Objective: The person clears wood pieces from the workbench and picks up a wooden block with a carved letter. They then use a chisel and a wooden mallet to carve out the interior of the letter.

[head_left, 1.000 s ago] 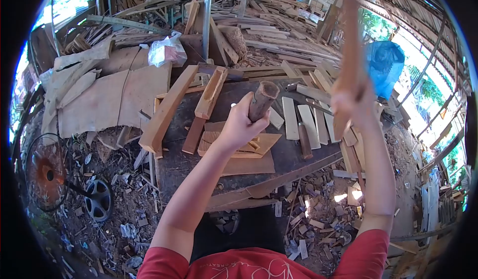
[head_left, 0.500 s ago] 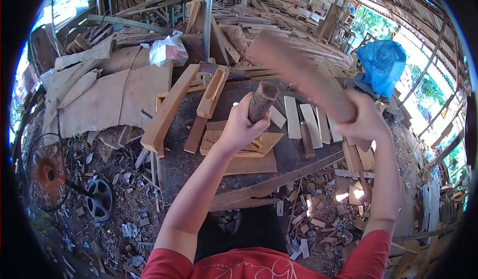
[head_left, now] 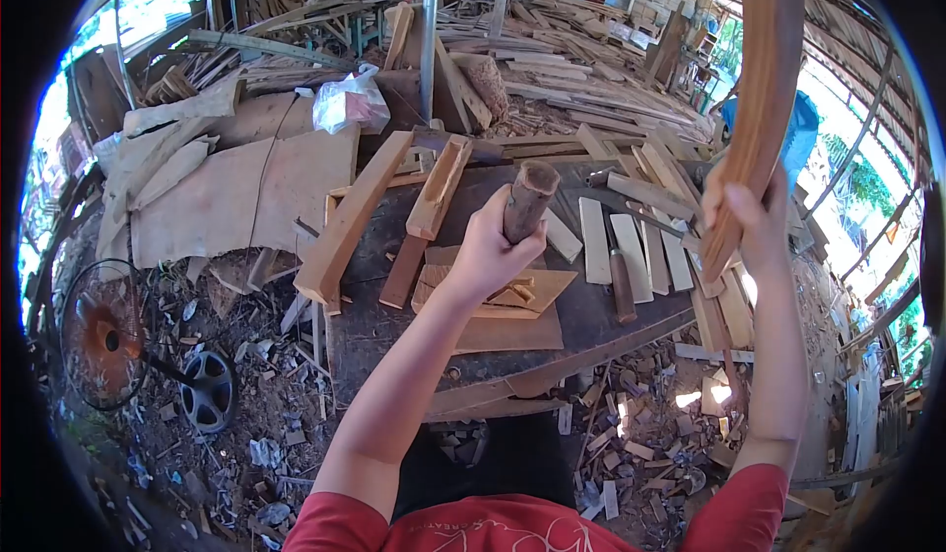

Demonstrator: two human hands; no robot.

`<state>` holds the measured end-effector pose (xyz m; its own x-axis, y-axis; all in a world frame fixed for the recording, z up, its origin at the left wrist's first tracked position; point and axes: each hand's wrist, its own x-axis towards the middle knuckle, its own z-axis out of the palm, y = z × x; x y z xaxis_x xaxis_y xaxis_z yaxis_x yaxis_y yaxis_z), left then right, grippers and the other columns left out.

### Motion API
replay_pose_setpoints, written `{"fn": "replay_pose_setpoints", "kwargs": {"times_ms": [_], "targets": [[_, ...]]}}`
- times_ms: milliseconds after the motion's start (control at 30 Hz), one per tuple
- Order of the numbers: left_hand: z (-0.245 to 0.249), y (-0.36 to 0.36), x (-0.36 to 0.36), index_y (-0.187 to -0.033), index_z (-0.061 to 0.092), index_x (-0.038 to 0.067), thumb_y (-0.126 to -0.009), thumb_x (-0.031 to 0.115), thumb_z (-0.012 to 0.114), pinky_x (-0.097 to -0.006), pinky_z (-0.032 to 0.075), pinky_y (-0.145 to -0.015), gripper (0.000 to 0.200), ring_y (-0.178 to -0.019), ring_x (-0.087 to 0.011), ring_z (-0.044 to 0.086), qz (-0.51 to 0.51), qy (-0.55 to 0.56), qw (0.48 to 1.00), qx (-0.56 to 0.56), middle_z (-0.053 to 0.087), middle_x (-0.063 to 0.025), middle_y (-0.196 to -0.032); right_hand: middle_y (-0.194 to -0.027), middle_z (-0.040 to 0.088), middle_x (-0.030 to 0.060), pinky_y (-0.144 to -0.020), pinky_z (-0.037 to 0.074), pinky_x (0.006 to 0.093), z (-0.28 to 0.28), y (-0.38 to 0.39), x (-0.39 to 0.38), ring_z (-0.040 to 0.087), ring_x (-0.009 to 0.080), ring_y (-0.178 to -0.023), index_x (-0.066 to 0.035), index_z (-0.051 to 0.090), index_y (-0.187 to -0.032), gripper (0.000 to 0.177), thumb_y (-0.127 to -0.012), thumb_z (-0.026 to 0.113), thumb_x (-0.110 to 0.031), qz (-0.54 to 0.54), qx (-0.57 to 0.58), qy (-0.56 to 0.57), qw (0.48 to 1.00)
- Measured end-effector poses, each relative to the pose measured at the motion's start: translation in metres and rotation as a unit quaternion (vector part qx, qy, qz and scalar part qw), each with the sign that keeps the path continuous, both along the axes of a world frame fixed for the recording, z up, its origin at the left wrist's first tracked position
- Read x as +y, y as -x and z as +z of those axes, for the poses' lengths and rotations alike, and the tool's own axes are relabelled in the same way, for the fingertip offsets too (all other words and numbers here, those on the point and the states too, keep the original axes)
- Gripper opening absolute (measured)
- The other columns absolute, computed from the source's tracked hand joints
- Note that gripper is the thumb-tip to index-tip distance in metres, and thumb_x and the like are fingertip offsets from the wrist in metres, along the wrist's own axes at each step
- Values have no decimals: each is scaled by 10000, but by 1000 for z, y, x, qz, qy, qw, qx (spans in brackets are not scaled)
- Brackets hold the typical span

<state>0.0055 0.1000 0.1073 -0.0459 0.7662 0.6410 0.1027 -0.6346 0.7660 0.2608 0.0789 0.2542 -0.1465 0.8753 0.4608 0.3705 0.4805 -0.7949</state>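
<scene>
My left hand (head_left: 496,248) is wrapped round an upright wooden tool handle (head_left: 530,200) with a worn, flattened top, probably a chisel's; its lower end is hidden behind the hand. Beneath that hand lies a light wood block (head_left: 545,294) with a cut recess and loose chips, resting on a flat board (head_left: 507,335). Raised at the right, my right hand (head_left: 746,215) grips a long, thick wooden club (head_left: 764,69), whose upper end leaves the view. It is well apart from the handle.
On the dark workbench (head_left: 379,340) are a long beam (head_left: 353,219), a slotted wood piece (head_left: 439,189), several pale strips (head_left: 594,241) and a wooden-handled tool (head_left: 622,286). A pedal-like wheel (head_left: 208,391) stands at left. Scraps cover the ground.
My right hand has swung the club up and to the right, from slanting over the bench to nearly upright. My left hand keeps its hold on the handle. The view has shifted slightly.
</scene>
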Motion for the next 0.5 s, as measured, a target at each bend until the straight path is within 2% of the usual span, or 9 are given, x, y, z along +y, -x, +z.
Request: {"fn": "replay_pose_setpoints", "kwargs": {"times_ms": [67, 100, 133, 200, 267, 333, 400, 467, 500], "targets": [[2, -2, -2, -883, 480, -3, -733, 69, 617, -274, 440, -587, 216, -614, -116, 516, -9, -3, 1000, -1, 551, -78, -678, -936, 598, 119, -774, 451, 340, -17, 4, 4, 573, 201, -863, 11, 517, -1059, 649, -537, 775, -277, -43, -263, -40, 963], [2, -2, -4, -882, 479, -2, -732, 69, 618, -275, 442, -586, 217, -615, -119, 526, -20, -3, 1000, -2, 555, -79, -679, -873, 595, 115, -759, 453, 338, -8, 16, -5, 586, 201, -838, 36, 542, -998, 602, -526, 766, -264, 42, -421, -61, 904], [3, -1, -5, -882, 479, -2, -732, 69, 618, -275, 442, -586, 217, -615, -119, 526, -19, -4, 1000, -1, 555, -79, -679, -873, 595, 115, -759, 453, 338, 2, 15, -8, 586, 201, -838, 36, 542, -998, 602, -526, 766, -264, 43, -420, -62, 904], [4, -1, -8, -885, 475, 1, -728, 56, 612, -270, 445, -593, 216, -625, -119, 539, -7, 15, 1000, 1, 560, -84, -684, -869, 612, 118, -782, 445, 333, 15, 0, -10, 583, 214, -829, 20, 510, -1058, 675, -522, 772, -297, 4, -377, -25, 926], [1, -3, -7, -887, 473, 2, -727, 51, 610, -269, 445, -589, 216, -621, -113, 536, -8, 4, 1000, 1, 560, -80, -684, -841, 610, 115, -759, 460, 337, -5, -13, 2, 595, 218, -800, 35, 525, -1018, 640, -537, 767, -312, -28, -305, -133, 943], [3, -4, -8, -890, 471, 3, -726, 46, 607, -267, 445, -586, 217, -617, -108, 533, -4, -9, 1000, -1, 560, -75, -683, -832, 607, 111, -756, 464, 349, -20, -13, 6, 599, 235, -798, 50, 547, -960, 601, -542, 766, -322, 89, 118, 9, 989], [6, -6, -10, -893, 469, 3, -728, 43, 607, -259, 447, -579, 219, -614, -98, 532, -18, 3, 1000, 3, 561, -62, -686, -854, 608, 124, -768, 460, 356, -25, -12, 6, 593, 247, -822, 52, 555, -940, 587, -543, 764, -327, 50, 45, 32, 997], [4, -7, -10, -891, 470, 2, -736, 51, 611, -253, 446, -579, 216, -620, -82, 521, -39, -9, 999, -18, 546, -48, -671, -909, 591, 133, -722, 465, 283, -25, -7, 5, 578, 197, -866, 53, 478, -1117, 742, -546, 761, -327, 78, -399, -95, 909], [2, -4, -9, -890, 469, 1, -737, 52, 612, -249, 444, -580, 215, -621, -75, 510, -35, 9, 999, -21, 537, -45, -662, -953, 585, 149, -725, 465, 286, -15, -7, 2, 566, 178, -872, 53, 439, -1181, 768, -577, 745, -310, 46, -409, -11, 911]]}}
